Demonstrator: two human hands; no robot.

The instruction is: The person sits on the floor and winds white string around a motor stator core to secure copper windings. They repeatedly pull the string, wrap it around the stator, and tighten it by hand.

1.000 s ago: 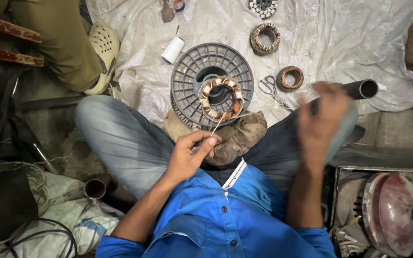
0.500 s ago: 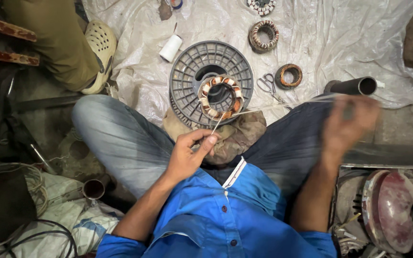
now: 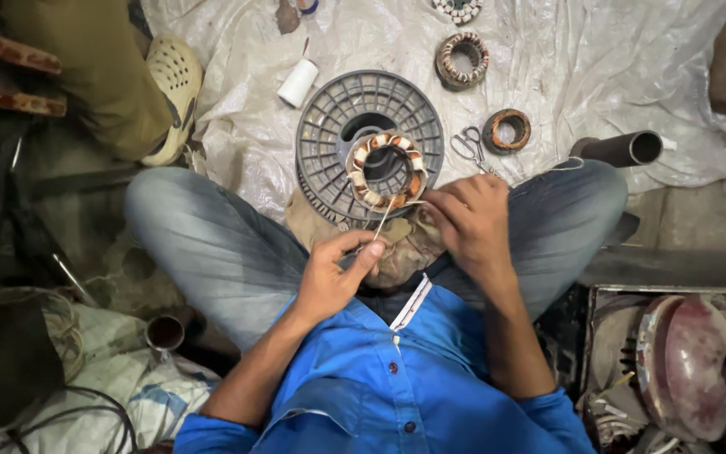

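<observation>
Crinkled white plastic sheeting (image 3: 598,76) covers the workshop floor where a cross-legged person binds a copper-wound ring-shaped stator (image 3: 386,170), propped on a grey ribbed plastic spool (image 3: 329,143) before the knees. Left hand (image 3: 334,273) pinches the pale thread (image 3: 382,220) taut; right hand (image 3: 472,220) closes on its other end at the stator's rim. Even tension seems key.

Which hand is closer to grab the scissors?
Probably the right hand: the scissors lie just beyond it on the sheet, while the left hand is farther back, pinching a thread.
</observation>
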